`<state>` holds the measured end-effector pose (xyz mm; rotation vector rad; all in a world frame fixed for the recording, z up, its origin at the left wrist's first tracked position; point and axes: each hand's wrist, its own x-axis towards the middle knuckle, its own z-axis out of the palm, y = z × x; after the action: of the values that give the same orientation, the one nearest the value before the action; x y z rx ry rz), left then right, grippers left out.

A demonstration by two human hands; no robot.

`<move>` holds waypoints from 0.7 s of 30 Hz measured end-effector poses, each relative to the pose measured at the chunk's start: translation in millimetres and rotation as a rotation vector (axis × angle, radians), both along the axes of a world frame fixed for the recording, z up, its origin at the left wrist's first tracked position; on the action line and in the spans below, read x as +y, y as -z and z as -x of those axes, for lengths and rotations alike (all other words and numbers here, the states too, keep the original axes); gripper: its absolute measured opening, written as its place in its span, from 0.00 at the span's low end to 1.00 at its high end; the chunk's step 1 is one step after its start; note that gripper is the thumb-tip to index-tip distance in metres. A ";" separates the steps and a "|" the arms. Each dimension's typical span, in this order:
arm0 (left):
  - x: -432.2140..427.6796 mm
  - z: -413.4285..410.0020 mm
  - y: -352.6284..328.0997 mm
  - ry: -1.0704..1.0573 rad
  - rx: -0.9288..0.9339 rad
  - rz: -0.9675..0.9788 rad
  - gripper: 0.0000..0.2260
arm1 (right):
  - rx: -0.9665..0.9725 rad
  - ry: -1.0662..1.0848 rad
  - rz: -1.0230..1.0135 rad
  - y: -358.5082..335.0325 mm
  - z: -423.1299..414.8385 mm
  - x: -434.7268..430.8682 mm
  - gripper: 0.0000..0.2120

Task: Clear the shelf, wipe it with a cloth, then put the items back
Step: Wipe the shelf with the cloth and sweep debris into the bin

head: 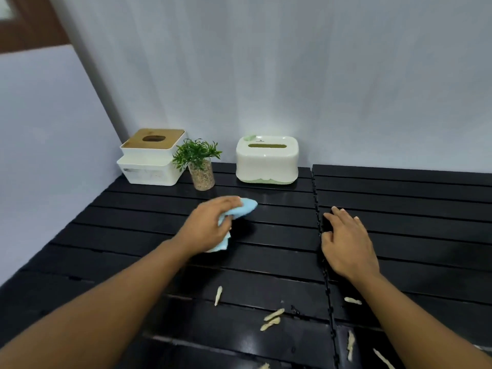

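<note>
A black slatted shelf surface [399,198] fills the lower view. My left hand [210,225] grips a light blue cloth [246,206] and presses it onto the slats near the middle. My right hand [346,241] rests flat on the shelf to the right of the centre seam, fingers spread, holding nothing. At the back stand a white tissue box with a wooden lid [151,158], a small green plant in a glass jar [199,163] and a white and green tissue box [267,159].
Several pale scraps of debris [273,318] lie on the slats near the front, between and below my forearms. A white curtain [292,75] hangs behind the shelf. A pale wall [40,155] bounds the left side.
</note>
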<state>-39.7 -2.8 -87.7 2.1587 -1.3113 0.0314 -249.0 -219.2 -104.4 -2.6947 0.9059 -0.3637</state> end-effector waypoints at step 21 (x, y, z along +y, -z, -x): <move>275.4 -114.6 13.1 -0.587 -0.051 -0.237 0.17 | 0.175 -0.049 0.153 -0.8 -11.6 4.8 0.25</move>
<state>74.9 272.5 -100.8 2.6925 -0.6907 0.1743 -237.4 -214.4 -103.6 -2.9204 0.8895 -0.1961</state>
